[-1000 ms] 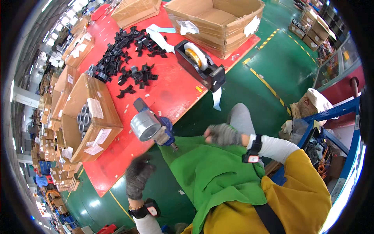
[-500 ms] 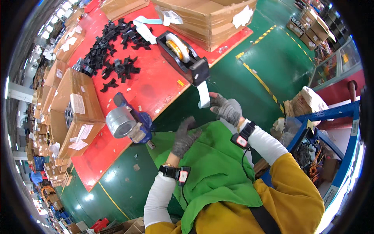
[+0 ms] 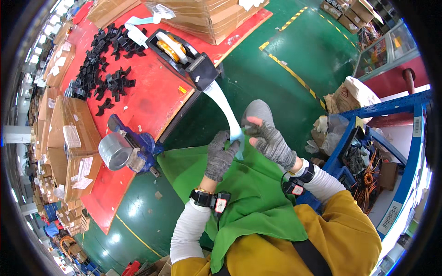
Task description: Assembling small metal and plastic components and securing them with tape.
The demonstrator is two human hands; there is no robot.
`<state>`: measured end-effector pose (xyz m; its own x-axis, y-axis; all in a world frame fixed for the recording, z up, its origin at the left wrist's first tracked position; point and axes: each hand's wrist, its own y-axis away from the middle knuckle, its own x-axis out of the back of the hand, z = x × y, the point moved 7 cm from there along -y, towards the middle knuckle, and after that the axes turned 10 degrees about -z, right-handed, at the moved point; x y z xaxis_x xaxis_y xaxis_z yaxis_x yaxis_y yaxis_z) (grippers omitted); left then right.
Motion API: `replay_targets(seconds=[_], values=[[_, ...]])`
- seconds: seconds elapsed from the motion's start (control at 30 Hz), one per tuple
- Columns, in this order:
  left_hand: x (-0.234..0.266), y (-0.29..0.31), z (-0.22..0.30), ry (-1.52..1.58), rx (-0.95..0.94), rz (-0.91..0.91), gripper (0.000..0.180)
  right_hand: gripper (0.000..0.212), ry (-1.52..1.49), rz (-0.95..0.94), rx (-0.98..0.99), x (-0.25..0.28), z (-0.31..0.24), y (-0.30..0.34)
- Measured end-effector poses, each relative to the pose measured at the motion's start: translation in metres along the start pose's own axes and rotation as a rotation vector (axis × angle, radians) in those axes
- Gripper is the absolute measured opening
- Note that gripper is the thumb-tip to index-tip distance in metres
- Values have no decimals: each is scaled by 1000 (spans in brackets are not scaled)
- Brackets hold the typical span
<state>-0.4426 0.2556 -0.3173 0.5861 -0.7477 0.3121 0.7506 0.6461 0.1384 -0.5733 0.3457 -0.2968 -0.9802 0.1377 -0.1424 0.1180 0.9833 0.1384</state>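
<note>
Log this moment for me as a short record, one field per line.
Left hand: gloved, at the lower end of a pale tape strip; grip unclear
Right hand: gloved, open, right of the strip
Tape dispenser: black, at the table's edge, strip hanging from it
Table: red, bearing loose black parts, cardboard boxes

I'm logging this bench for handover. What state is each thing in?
black dispenser: loaded with a roll
pale strip: pulled out, curving downward
left hand: curled at the strip's lower end, grip unclear
right hand: part open, beside the strip
black pieces: loose, heaped
labelled carton: open
blue vise: jaw state unclear
green apron: draped, creased
</note>
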Motion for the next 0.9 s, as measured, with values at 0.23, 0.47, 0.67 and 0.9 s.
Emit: replay_targets(seconds=[0.23, 0.47, 0.67, 0.9], values=[[0, 8, 15, 96, -53, 68, 19, 25, 775, 62, 476, -9, -68, -17], [11, 9, 26, -147, -184, 182, 16, 24, 863, -71, 511, -24, -77, -34], [18, 12, 43, -286, -333, 201, 21, 24, 701, -144, 463, -21, -70, -45], [20, 8, 44, -154, -328, 144, 15, 23, 800, -121, 456, -27, -81, -40]])
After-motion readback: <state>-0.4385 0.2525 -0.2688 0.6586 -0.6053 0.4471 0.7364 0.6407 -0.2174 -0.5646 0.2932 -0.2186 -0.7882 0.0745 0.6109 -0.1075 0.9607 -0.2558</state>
